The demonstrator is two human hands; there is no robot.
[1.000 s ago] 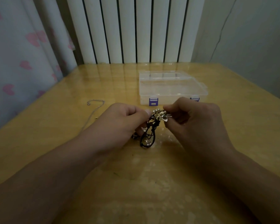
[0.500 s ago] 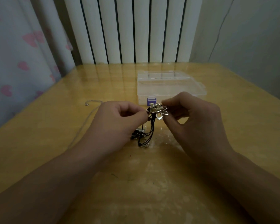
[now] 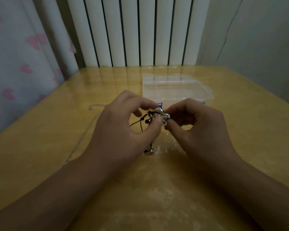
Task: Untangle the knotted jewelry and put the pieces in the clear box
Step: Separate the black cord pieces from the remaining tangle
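Note:
A tangle of jewelry (image 3: 158, 116), black cord knotted with silver petal-shaped pieces, is held up over the table between both hands. My left hand (image 3: 123, 129) pinches its left side with thumb and fingertips. My right hand (image 3: 195, 124) pinches the silver part from the right. Black cord hangs down behind my left thumb to a small silver charm (image 3: 150, 150) resting on the table. The clear box (image 3: 177, 88), lid closed and purple latches at its front, sits just behind my hands. A thin silver chain (image 3: 92, 121) lies loose on the table to the left.
The yellow wooden table (image 3: 240, 130) has a glossy top. A white ribbed radiator (image 3: 132, 30) stands behind its far edge. A curtain with pink hearts (image 3: 15, 64) hangs along the left side, and a grey wall is at the right.
My left hand has opened its grip from a closed fist to a thumb-and-fingertip pinch, showing more black cord. The tangle sits slightly higher, nearer the box.

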